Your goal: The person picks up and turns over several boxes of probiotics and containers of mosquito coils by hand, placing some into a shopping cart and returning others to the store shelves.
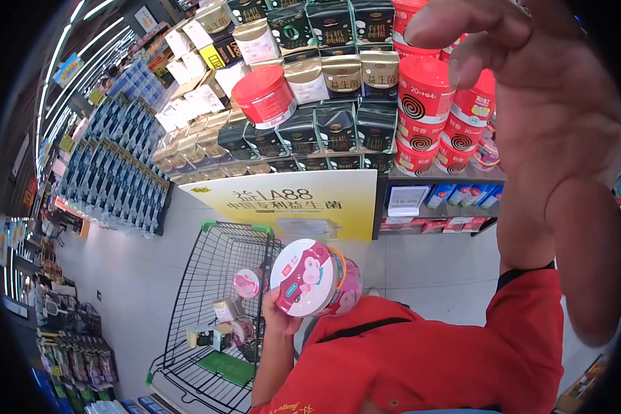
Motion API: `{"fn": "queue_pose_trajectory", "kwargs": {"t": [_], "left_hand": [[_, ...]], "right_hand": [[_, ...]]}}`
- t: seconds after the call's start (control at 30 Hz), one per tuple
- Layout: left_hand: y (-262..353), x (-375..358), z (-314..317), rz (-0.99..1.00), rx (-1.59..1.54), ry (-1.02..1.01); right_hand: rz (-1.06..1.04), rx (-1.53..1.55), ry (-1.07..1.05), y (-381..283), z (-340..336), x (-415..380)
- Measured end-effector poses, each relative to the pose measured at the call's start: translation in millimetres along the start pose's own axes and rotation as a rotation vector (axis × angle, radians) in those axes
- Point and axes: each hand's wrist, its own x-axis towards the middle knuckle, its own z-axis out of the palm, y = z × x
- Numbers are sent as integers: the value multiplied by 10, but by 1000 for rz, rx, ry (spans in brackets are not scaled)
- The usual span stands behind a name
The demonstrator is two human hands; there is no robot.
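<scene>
A round tub (306, 279) with a white and magenta lid, a cartoon monkey on it and an orange handle is in my left hand (280, 316). The fingers grip its lower left side, in front of my red shirt and beside the shopping cart's edge. My right hand (559, 131) is raised large and close to the camera, its fingers bent but apart and the thumb pointing down, with nothing in it. Behind those fingers, red mosquito coil tubs (421, 103) stand stacked on the display, partly hidden by the hand.
A wire shopping cart (186, 310) with green corners holds several small packages and a pink-lidded tub (246, 283). A display of tissue packs (335, 127) carries a lone red tub (263, 96). A yellow sign (283, 207) fronts it; dark stacked goods (117, 172) stand at left.
</scene>
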Motion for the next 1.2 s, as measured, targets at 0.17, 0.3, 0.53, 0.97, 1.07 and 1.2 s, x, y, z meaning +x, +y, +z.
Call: {"fn": "queue_pose_trajectory", "kwargs": {"t": [0.17, 0.3, 0.53, 0.97, 1.07, 1.2], "left_hand": [[-103, -137, 44, 100, -13, 138], [-84, -98, 118, 144, 9, 201], [-174, 80, -361, 42, -79, 179], [745, 563, 5, 202, -41, 41], [1021, 625, -34, 250, -9, 108], [1384, 751, 13, 302, 29, 131]], "right_hand": [[-32, 57, -61, 205, 18, -54], [-37, -8, -17, 442, -42, -7], [44, 90, -293, 583, 110, 358], [427, 489, -292, 807, 1236, 363], [896, 729, -379, 728, 1894, -60], [956, 571, -701, 525, 2817, -584]]}}
